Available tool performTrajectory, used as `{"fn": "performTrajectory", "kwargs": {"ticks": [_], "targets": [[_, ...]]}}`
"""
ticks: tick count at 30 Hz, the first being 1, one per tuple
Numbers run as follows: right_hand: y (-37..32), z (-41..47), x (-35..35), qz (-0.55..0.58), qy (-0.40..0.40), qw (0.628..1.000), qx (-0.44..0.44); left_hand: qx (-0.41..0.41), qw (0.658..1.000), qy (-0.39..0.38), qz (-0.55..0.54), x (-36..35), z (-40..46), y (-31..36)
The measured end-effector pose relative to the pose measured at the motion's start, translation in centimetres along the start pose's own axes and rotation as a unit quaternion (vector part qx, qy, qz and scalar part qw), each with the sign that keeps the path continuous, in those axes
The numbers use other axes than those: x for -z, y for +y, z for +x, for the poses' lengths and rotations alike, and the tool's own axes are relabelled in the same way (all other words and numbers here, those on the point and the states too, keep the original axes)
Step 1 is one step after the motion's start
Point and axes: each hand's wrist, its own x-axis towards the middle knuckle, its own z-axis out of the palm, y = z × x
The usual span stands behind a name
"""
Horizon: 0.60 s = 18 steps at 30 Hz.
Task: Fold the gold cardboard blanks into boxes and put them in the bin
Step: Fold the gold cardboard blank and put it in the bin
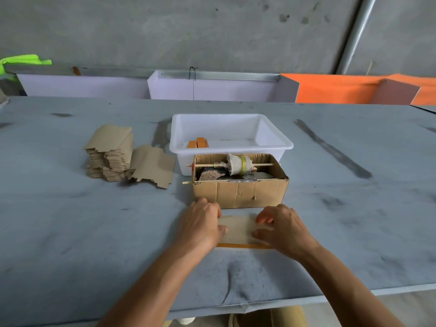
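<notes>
A flat cardboard blank lies on the grey table just in front of me, brown side up, with a gold strip showing along its near edge. My left hand presses on its left end and my right hand on its right end, fingers curled over the edges. A stack of more blanks stands at the left, with one loose blank leaning beside it. The white plastic bin sits behind, holding a couple of folded gold boxes at its left side.
A brown corrugated carton with a tape roll on a stick and scraps stands between my hands and the bin. White and orange panels line the far table edge below a concrete wall. The table's near edge runs just below my forearms.
</notes>
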Motion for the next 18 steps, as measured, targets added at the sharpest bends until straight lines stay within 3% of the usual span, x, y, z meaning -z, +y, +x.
{"fn": "performTrajectory", "kwargs": {"ticks": [5, 9, 13, 18], "targets": [[0.5, -0.9, -0.5, 0.029, 0.056, 0.998, 0.016, 0.047, 0.997, -0.009, -0.057, 0.3, -0.1, 0.5], [0.5, -0.8, -0.2, 0.142, 0.068, 0.987, 0.028, 0.098, 0.949, -0.022, -0.298, 0.7, -0.4, 0.2], [0.0, -1.0, 1.5, 0.367, 0.047, 0.929, 0.006, 0.095, 0.878, -0.037, -0.467, 2.3, -0.9, -0.3], [-1.5, -1.3, 3.6, 0.490, -0.017, 0.871, 0.014, 0.057, 0.843, -0.034, -0.534, 4.3, -0.7, -0.3]]}}
